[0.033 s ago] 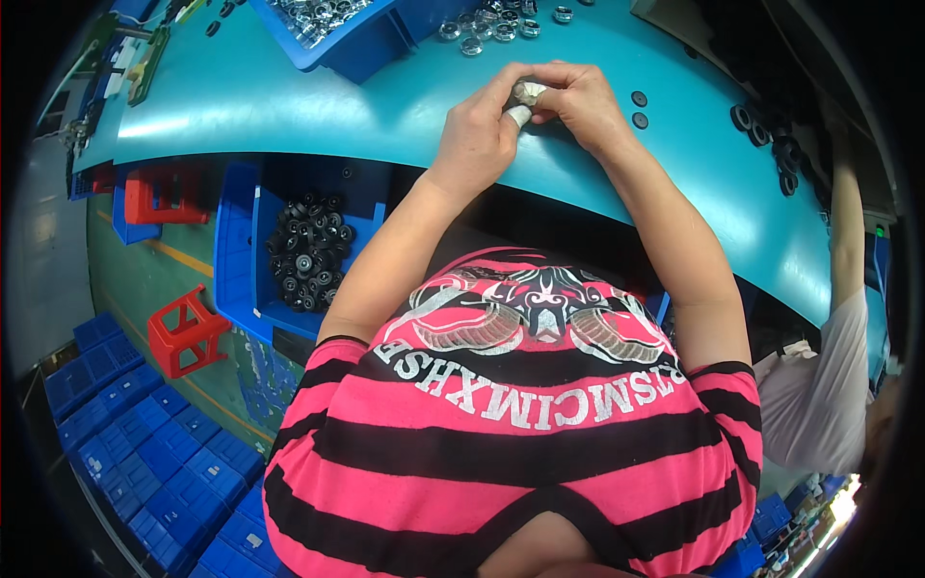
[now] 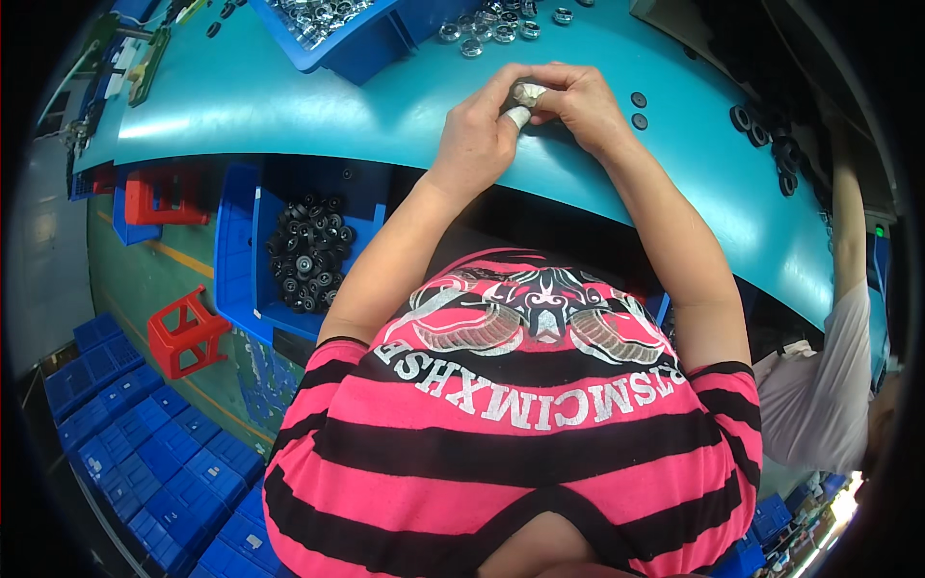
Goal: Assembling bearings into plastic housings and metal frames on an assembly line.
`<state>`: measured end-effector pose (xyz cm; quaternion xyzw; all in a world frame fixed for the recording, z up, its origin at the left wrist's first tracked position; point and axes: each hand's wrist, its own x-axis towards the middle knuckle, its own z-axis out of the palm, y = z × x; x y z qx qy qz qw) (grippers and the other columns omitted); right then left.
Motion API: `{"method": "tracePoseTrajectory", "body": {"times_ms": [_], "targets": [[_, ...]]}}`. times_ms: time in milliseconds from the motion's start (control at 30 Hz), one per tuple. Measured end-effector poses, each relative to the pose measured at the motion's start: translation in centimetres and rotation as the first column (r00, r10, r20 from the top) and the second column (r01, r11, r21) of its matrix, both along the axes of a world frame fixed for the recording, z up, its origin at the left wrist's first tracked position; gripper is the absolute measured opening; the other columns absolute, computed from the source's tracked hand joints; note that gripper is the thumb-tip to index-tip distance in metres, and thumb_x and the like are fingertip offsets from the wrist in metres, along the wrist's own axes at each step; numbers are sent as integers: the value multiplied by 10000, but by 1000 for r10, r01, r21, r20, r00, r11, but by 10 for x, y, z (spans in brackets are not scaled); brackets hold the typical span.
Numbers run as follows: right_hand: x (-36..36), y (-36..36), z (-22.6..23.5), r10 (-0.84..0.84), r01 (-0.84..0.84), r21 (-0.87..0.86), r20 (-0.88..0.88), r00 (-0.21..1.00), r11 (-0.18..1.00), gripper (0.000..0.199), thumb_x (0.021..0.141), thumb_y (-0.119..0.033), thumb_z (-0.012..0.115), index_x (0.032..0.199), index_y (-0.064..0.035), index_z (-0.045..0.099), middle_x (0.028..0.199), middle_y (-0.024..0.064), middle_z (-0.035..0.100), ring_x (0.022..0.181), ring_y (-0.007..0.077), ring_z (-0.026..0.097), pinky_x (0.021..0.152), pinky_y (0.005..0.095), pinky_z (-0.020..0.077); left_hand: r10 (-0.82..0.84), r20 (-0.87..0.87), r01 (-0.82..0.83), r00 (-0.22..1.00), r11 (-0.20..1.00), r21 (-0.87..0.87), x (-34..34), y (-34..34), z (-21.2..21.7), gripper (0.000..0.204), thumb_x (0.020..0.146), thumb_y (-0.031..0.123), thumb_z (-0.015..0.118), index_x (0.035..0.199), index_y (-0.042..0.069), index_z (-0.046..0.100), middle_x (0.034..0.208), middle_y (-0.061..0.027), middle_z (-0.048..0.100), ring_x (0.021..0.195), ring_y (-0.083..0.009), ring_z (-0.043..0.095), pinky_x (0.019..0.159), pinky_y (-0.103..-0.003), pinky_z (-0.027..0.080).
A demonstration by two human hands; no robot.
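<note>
Over the blue-green tabletop (image 2: 405, 120), my left hand (image 2: 482, 130) and my right hand (image 2: 583, 101) meet, fingers bent in toward each other. White coverings wrap both thumbs, which sit close together. Whatever the fingers pinch between them is hidden by the hands. Just to the right lie two small black wheels (image 2: 639, 99). Beyond my hands, several clear round parts (image 2: 503, 33) with shiny centres are scattered beside a blue bin (image 2: 352, 60) heaped with more of them.
Below the table's edge at left, a blue crate (image 2: 275, 313) holds many black wheels (image 2: 306, 252). More black rings (image 2: 759, 133) lie at the table's right, near another person's arm (image 2: 847, 222). Red stools (image 2: 188, 332) and stacked blue crates (image 2: 159, 453) occupy the floor at left.
</note>
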<state>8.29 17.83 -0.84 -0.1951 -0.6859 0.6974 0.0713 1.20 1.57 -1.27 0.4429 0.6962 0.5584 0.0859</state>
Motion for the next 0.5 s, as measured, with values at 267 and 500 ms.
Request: {"method": "tracePoseTrajectory", "body": {"times_ms": [267, 500], "targets": [[3, 10, 2, 136, -146, -239, -58, 989, 960, 412, 863, -38, 658, 1272, 10, 665, 1109, 106, 711, 905, 143, 679, 813, 264, 566, -213, 600, 153, 771, 977, 150, -15, -8, -3, 482, 949, 37, 628, 1408, 118, 504, 1044, -29, 654, 756, -72, 573, 620, -216, 478], [5, 9, 10, 163, -165, -18, -83, 983, 986, 423, 846, -47, 625, 1266, -21, 671, 1118, 53, 698, 923, 122, 636, 803, 260, 518, -111, 494, 60, 862, 991, 117, -13, -9, -2, 394, 969, 34, 623, 1359, 81, 602, 1067, -27, 662, 860, -95, 617, 677, -242, 530]]}}
